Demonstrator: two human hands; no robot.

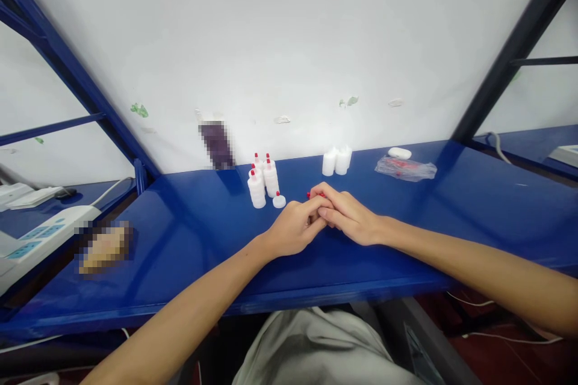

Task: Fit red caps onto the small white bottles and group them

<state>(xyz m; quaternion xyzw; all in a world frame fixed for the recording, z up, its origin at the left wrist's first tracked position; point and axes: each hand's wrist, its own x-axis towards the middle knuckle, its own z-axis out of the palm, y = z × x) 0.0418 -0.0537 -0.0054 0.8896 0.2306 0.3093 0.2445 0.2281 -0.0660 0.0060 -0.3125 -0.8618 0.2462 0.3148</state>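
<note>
My left hand (295,228) and my right hand (350,216) meet over the middle of the table, fingers curled and overlapping. Whatever lies between them is hidden. Small red bits (309,195) show at the far side of the fingers; I cannot tell whether they are held or lie on the table. Left of my hands stands a group of white squeeze bottles (257,191) with red-tipped caps. Close to my left hand, a white round lid with a red tip (279,200) sits on the table. Beyond my hands stand several white bottles (329,163) with no red tips showing.
A clear plastic bag with red pieces (404,169) lies at the back right, beside a white rounded case (400,153). The blue table (189,252) meets a white wall. Blurred items are at left, near a white power strip (45,237). Metal posts frame both sides.
</note>
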